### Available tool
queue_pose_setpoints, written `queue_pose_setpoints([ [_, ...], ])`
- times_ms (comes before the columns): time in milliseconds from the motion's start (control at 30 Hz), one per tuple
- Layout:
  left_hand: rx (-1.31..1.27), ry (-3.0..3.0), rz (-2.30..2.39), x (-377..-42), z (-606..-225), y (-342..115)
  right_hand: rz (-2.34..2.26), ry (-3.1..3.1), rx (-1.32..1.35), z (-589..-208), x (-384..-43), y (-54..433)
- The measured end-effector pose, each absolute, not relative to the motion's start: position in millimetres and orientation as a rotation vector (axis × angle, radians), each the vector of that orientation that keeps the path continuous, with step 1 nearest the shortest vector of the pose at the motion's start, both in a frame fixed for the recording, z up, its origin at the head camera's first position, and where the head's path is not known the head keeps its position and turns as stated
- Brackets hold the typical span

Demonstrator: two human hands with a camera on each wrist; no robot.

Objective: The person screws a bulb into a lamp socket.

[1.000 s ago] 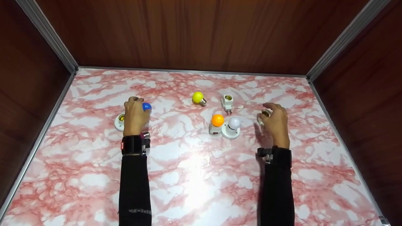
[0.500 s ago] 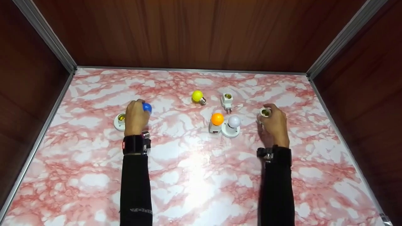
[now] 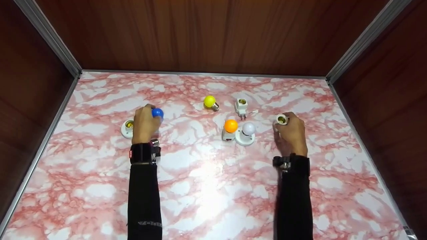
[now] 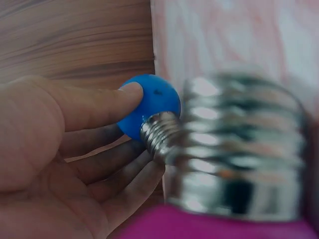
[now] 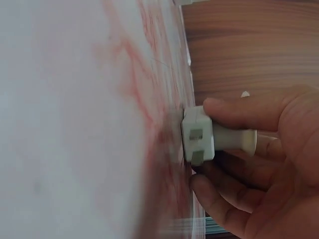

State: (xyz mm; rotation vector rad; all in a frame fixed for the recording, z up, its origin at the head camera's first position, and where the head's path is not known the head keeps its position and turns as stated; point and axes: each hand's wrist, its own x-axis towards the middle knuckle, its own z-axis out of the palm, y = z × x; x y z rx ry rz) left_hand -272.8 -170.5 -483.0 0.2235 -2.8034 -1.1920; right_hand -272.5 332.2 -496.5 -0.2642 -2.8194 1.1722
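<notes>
My left hand (image 3: pixel 145 125) pinches a blue light bulb (image 3: pixel 157 113) between thumb and fingers. In the left wrist view the bulb's screw base (image 4: pixel 159 132) points away from the palm. A magenta bulb (image 4: pixel 219 226) with a metal thread fills the foreground there; in the head view it lies mostly hidden beside the left wrist. My right hand (image 3: pixel 293 130) grips a white plug-in lamp socket (image 3: pixel 282 119), its round opening facing up. In the right wrist view, thumb and fingers hold the socket's block-shaped body (image 5: pixel 198 132), which shows two flat metal prongs.
A round white lamp holder (image 3: pixel 127 130) sits left of my left hand. Mid-table are a yellow bulb (image 3: pixel 210 101), a white plug socket (image 3: pixel 241 106), an orange bulb (image 3: pixel 231 126) in a socket and a white bulb (image 3: pixel 248 128) in a round holder. Wooden panels (image 3: pixel 213 36) surround the table.
My right fingers have drawn in around the plug-in lamp socket, and its opening shows more fully. My left hand has shifted slightly right with the blue bulb.
</notes>
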Motion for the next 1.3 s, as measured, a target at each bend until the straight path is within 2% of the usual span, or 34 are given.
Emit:
queue_pose_setpoints([
  [200,0.14,-2.727,-1.265,-267.2,-460.9,-163.4,1.135,-2.738,-0.222,-485.9,-272.1,328.1],
  [600,0.011,-2.47,-1.291,-250.2,-418.2,-139.8,1.112,-2.476,-0.081,-440.2,-258.4,308.8],
  [867,-0.161,-2.312,-1.446,-253.5,-419.4,-120.4,1.181,-2.339,0.053,-429.9,-258.2,287.3],
  [1067,-0.324,-2.21,-1.61,-259.3,-424.2,-102.9,1.366,-2.291,0.123,-436.2,-266.4,264.3],
  [1300,-0.453,-2.245,-1.67,-259.8,-429.5,-88.5,1.367,-2.35,0.272,-441.0,-266.4,233.4],
])
